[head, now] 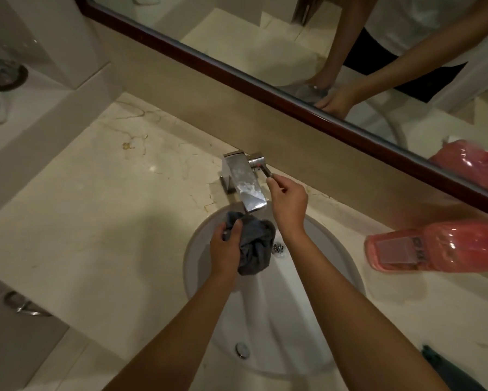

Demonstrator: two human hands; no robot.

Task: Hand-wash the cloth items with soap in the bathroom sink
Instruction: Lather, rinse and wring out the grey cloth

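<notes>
Two bare hands work over a white oval sink (pixel 336 266) set into a pale marble desk (pixel 101 221). The left hand (pixel 226 249) grips a bunched grey cloth (pixel 254 246), fingers and thumb curled round its upper left part, holding it above the basin just under the spout of the chrome tap (pixel 245 184). The cloth hangs crumpled, its lower end at about 6 o'clock from the spout and just left of the drain fitting (pixel 278 247). The right hand (pixel 289 200) reaches to 1 o'clock of the cloth and pinches the end of the tap's lever handle (pixel 261 166) between fingertips and thumb. White residue streaks the top of the spout; whether water is running cannot be told.

At 3 o'clock from the sink, a pink translucent bottle (pixel 440 246) lies on its side on the desk, well apart from the hands, label facing up. A dark-framed mirror (pixel 265 91) runs along the wall behind the tap and reflects the person's arms and the bottle. An overflow cap (pixel 242 350) shows on the near wall of the sink at 6 o'clock
</notes>
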